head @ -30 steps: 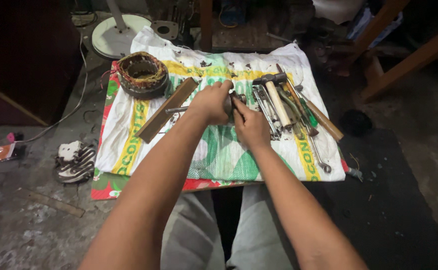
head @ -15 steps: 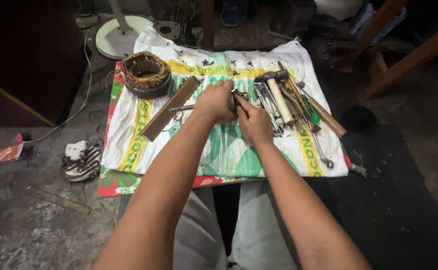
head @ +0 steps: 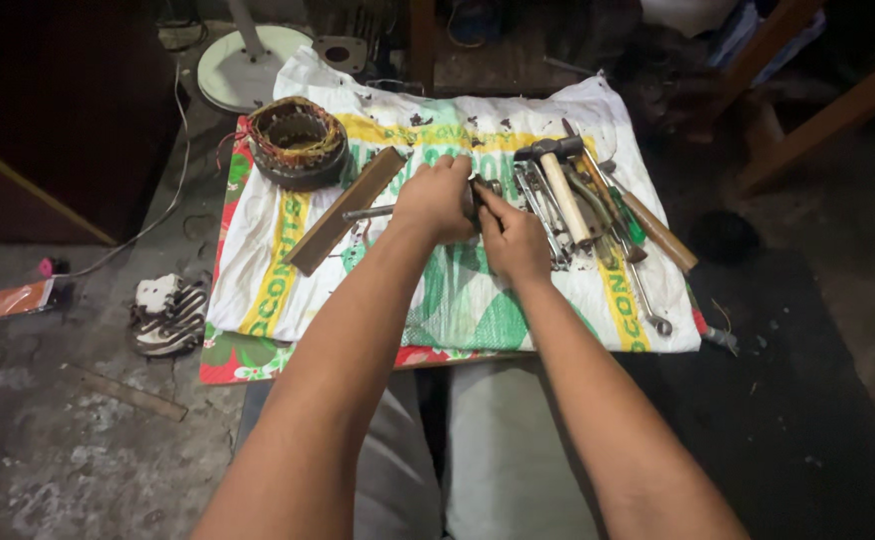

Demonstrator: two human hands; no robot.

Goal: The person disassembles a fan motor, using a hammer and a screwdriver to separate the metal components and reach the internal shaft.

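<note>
We grip a small dark metal part [head: 478, 195] between both hands, left hand [head: 436, 197] closed around it and its shaft [head: 368, 212], right hand [head: 511, 237] pinching its end, above the woven sack [head: 458, 300] beside the hammer [head: 563, 185].

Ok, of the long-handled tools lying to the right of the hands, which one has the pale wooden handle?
The hammer, nearest the right hand. Its pale handle and dark metal head set it apart from the slimmer metal tools and the darker brown handle farther right.

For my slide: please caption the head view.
Both hands, left hand and right hand, grip a small dark metal part over a white printed woven sack.
</note>
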